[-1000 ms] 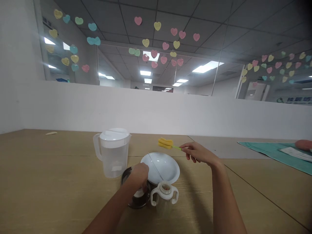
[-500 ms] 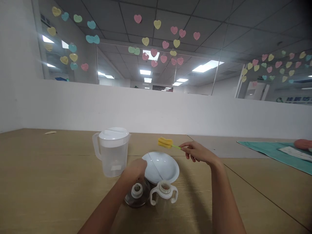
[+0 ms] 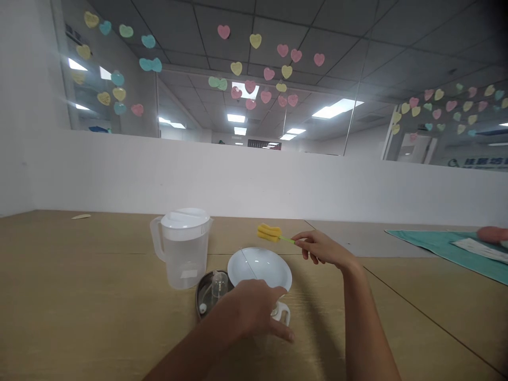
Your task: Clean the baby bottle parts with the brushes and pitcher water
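Note:
My left hand lies over a small white two-handled cup, fingers curled round its top; only one handle shows. My right hand is held above the table and pinches the thin green handle of a yellow sponge brush, which points left over a white bowl. A thin metal rod rests across the bowl. To the left of the cup a dark round tray holds a clear nipple-like piece and a small white part.
A clear plastic pitcher with a white lid stands left of the bowl. A teal mat with paper and a pinkish object lies at the far right. A white partition closes the wooden table's far edge.
My left hand left the dark tray, where it set down a small piece, and moved right onto the two-handled cup. My right hand with the sponge brush stayed put.

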Demonstrator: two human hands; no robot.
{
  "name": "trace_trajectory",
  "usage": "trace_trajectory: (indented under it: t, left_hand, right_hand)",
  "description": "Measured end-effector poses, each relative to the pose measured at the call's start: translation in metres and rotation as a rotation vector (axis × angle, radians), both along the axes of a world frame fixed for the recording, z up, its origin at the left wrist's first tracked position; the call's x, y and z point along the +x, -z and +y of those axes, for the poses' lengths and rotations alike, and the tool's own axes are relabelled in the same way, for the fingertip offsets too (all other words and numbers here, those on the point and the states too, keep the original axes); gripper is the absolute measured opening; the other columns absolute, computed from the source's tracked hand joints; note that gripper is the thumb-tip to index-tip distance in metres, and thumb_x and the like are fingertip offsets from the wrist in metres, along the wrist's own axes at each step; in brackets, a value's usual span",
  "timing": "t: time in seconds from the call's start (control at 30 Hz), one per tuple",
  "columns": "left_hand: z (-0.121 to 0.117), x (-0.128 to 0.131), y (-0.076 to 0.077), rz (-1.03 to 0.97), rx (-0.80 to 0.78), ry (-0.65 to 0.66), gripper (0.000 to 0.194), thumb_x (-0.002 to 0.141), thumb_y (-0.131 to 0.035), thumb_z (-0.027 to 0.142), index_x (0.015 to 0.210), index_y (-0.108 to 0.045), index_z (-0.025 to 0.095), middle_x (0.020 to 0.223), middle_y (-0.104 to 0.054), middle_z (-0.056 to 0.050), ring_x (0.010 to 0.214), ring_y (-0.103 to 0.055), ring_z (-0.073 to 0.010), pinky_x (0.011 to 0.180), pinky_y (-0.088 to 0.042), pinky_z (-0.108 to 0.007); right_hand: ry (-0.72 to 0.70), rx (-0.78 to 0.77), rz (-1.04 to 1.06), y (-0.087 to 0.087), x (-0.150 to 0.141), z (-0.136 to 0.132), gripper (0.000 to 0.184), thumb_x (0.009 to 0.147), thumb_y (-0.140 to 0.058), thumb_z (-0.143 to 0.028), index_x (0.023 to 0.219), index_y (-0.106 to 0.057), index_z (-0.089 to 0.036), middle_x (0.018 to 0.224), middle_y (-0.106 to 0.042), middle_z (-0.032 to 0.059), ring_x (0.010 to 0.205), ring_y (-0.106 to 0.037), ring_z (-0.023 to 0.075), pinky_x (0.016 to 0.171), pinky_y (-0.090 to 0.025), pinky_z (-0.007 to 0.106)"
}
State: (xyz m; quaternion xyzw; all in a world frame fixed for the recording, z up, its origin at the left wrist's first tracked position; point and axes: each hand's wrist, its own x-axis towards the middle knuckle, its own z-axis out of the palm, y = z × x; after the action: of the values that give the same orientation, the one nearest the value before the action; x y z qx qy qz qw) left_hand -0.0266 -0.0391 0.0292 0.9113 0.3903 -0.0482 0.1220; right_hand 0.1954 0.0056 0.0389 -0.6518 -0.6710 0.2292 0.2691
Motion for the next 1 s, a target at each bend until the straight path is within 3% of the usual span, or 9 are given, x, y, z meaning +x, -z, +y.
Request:
trace_trajectory:
  t: [0.23, 0.43, 0.6, 0.73, 0.87, 1.0]
  left_hand:
    - [0.008, 0.017, 0.019, 0.181, 0.116, 0.079, 0.048, 0.067, -0.067, 0.039, 0.109, -0.056, 0.019, 0.106, -0.06, -0.013, 0.095, -0.058, -0.0293, 0.076, -0.046, -0.036]
    - [0.019, 0.012, 0.018, 0.133, 0.056, 0.169, 0.051, 0.069, -0.059, 0.051, 0.112, -0.053, 0.024, 0.1, -0.061, -0.009, 0.091, -0.059, -0.0283, 0.073, -0.045, -0.036]
    - [0.02, -0.008, -0.003, -0.112, -0.038, 0.173, 0.052, 0.073, -0.05, 0.06, 0.116, -0.049, 0.03, 0.099, -0.058, -0.003, 0.092, -0.056, -0.0241, 0.075, -0.042, -0.031]
    - [0.025, -0.019, -0.015, -0.372, -0.047, 0.08, 0.073, 0.069, -0.058, 0.056, 0.131, -0.03, 0.03, 0.112, -0.053, -0.004, 0.104, -0.05, -0.0225, 0.082, -0.039, -0.028]
    - [0.042, -0.02, -0.012, -0.665, 0.048, -0.044, 0.079, 0.062, -0.066, 0.055, 0.125, -0.031, 0.022, 0.108, -0.054, -0.005, 0.095, -0.053, -0.0216, 0.077, -0.041, -0.028]
    - [0.062, -0.015, -0.002, -0.966, 0.126, -0.06, 0.055, 0.062, -0.068, 0.047, 0.103, -0.044, 0.02, 0.097, -0.057, -0.003, 0.086, -0.056, -0.0186, 0.073, -0.043, -0.028]
  right_hand:
    - [0.007, -0.015, 0.005, -0.002, -0.002, 0.0, 0.032, 0.085, -0.045, -0.032, 0.111, -0.056, -0.017, 0.063, -0.059, 0.0005, 0.042, -0.045, 0.006, 0.038, -0.028, 0.018]
    - [0.017, -0.008, 0.009, -0.002, -0.001, -0.002, 0.033, 0.085, -0.045, -0.032, 0.112, -0.056, -0.017, 0.063, -0.059, 0.0009, 0.042, -0.044, 0.0062, 0.037, -0.028, 0.018]
    - [0.003, 0.009, 0.01, -0.001, 0.001, -0.001, 0.033, 0.086, -0.044, -0.032, 0.112, -0.056, -0.016, 0.064, -0.059, 0.0011, 0.042, -0.045, 0.0059, 0.038, -0.029, 0.017]
    - [0.005, 0.04, 0.008, 0.0, 0.002, 0.001, 0.032, 0.086, -0.044, -0.031, 0.111, -0.056, -0.016, 0.063, -0.058, 0.0006, 0.041, -0.044, 0.0058, 0.037, -0.029, 0.017]
    - [-0.001, 0.051, 0.017, 0.001, 0.002, 0.002, 0.032, 0.085, -0.044, -0.031, 0.11, -0.057, -0.015, 0.061, -0.058, -0.0001, 0.04, -0.044, 0.0059, 0.038, -0.03, 0.017]
    - [-0.007, 0.099, 0.021, 0.0, 0.0, 0.003, 0.031, 0.085, -0.044, -0.031, 0.107, -0.058, -0.014, 0.06, -0.058, -0.0003, 0.04, -0.044, 0.006, 0.041, -0.034, 0.018]
